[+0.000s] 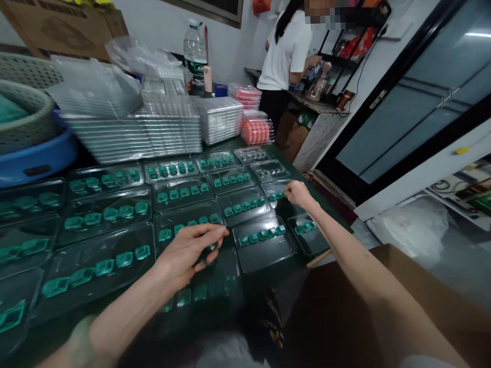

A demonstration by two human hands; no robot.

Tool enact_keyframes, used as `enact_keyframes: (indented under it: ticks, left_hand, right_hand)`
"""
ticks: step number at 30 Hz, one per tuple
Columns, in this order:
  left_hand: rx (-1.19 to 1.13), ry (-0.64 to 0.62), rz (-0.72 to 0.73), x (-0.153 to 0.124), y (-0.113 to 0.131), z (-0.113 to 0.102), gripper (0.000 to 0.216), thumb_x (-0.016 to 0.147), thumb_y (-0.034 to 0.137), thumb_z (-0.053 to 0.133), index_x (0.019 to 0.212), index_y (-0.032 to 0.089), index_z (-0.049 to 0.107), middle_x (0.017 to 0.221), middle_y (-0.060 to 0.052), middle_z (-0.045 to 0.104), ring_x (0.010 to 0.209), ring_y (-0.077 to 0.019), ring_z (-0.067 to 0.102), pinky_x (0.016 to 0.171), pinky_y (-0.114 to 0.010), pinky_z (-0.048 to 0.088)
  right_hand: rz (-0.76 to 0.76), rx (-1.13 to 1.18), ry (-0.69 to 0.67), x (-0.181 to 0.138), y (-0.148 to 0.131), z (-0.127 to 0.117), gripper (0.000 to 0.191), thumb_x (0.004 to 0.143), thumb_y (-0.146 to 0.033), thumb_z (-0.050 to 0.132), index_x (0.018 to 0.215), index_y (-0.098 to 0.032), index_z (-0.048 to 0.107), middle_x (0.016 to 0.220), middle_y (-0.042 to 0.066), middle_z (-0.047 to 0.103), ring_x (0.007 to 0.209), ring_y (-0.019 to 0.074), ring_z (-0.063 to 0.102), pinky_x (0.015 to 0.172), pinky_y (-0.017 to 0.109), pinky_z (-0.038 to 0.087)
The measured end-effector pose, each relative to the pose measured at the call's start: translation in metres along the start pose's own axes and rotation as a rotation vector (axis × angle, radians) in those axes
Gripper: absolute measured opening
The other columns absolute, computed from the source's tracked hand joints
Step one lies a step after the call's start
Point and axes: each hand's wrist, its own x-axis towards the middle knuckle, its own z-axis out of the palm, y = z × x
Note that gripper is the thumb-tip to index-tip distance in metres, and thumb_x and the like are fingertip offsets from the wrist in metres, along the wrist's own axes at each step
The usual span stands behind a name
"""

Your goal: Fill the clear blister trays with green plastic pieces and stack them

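Rows of clear plastic trays point(264, 243) lie on a dark green table point(306, 179), each with a line of small teal pieces point(244, 206). My left hand point(189, 251) rests flat on a near tray, fingers stretched out over its teal pieces. My right hand point(298, 193) reaches to a tray at the table's right side, its fingers pinched at a teal piece point(277, 195) there. Two trays at the far right point(270, 170) hold no teal pieces that I can see.
Stacks of clear empty trays point(146, 135) and red-filled packs point(256, 130) stand at the back. A blue basin point(28, 158) with a mesh basket sits far left. A person in a white shirt point(286, 52) works at a counter behind. A brown box point(357, 315) is beside me.
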Motion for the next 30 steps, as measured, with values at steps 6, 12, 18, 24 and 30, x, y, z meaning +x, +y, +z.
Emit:
enact_keyframes:
  ticks: [6, 12, 18, 24, 30]
  left_hand:
    - [1.003, -0.025, 0.692, 0.079, 0.039, 0.063, 0.024, 0.079, 0.022, 0.046, 0.08, 0.016, 0.069, 0.082, -0.007, 0.067, 0.077, -0.0174, 0.059, 0.069, -0.026, 0.043]
    - [1.259, -0.097, 0.733, 0.141, 0.036, 0.12, 0.019, 0.076, 0.02, 0.05, 0.077, 0.011, 0.067, 0.08, -0.015, 0.066, 0.08, -0.0255, 0.061, 0.067, -0.033, 0.044]
    - [1.39, -0.164, 0.777, 0.157, 0.03, 0.14, 0.022, 0.079, 0.013, 0.044, 0.073, 0.011, 0.065, 0.079, -0.014, 0.066, 0.082, -0.0238, 0.062, 0.069, -0.033, 0.045]
    - [1.453, -0.197, 0.76, 0.158, 0.032, 0.139, 0.021, 0.084, 0.019, 0.046, 0.078, 0.01, 0.064, 0.081, -0.009, 0.066, 0.082, -0.019, 0.062, 0.073, -0.036, 0.046]
    - [1.434, -0.213, 0.707, 0.159, 0.033, 0.139, 0.022, 0.085, 0.027, 0.049, 0.08, 0.01, 0.062, 0.084, -0.006, 0.065, 0.086, -0.0174, 0.06, 0.079, -0.039, 0.045]
  right_hand:
    - [0.082, 0.017, -0.078, 0.003, -0.008, -0.015, 0.02, 0.078, -0.027, 0.057, 0.088, -0.011, 0.065, 0.077, 0.009, 0.066, 0.072, 0.0155, 0.063, 0.061, 0.023, 0.048]
    - [0.101, -0.004, -0.174, 0.011, -0.011, -0.023, 0.025, 0.083, -0.034, 0.054, 0.094, -0.012, 0.059, 0.089, 0.004, 0.063, 0.075, 0.0126, 0.061, 0.066, 0.03, 0.051]
    - [0.064, -0.032, -0.224, 0.016, -0.011, -0.025, 0.023, 0.085, -0.031, 0.052, 0.098, -0.013, 0.057, 0.094, 0.005, 0.061, 0.08, 0.0136, 0.06, 0.069, 0.031, 0.051]
    - [-0.04, -0.076, -0.187, 0.011, -0.01, -0.021, 0.023, 0.085, -0.031, 0.052, 0.098, -0.013, 0.058, 0.098, 0.005, 0.061, 0.088, 0.0161, 0.059, 0.076, 0.036, 0.049]
    - [-0.192, -0.096, -0.166, 0.011, -0.003, -0.021, 0.019, 0.083, -0.029, 0.054, 0.088, -0.012, 0.061, 0.093, 0.006, 0.063, 0.089, 0.0168, 0.059, 0.078, 0.035, 0.047]
